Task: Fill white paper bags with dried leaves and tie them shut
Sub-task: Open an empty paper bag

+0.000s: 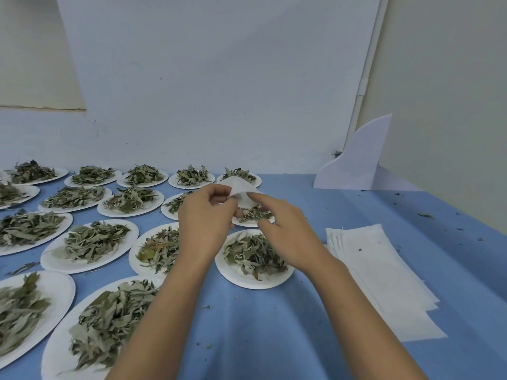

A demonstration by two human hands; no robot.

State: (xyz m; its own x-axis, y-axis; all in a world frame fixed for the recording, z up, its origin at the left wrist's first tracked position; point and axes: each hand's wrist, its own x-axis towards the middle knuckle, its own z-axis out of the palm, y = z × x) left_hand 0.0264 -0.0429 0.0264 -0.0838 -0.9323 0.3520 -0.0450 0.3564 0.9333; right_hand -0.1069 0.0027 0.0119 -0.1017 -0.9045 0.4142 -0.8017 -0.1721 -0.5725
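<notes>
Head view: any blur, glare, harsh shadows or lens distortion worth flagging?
Head view: wide-angle bending stretches the plates at the lower left and slants the wall pipe; light is soft and even, with faint shadows on the table; no glare; the left hand, right hand and bag look slightly soft.

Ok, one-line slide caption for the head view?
Left hand pinches a white paper bag, right hand touching it, above white paper plates of dried leaves.
</notes>
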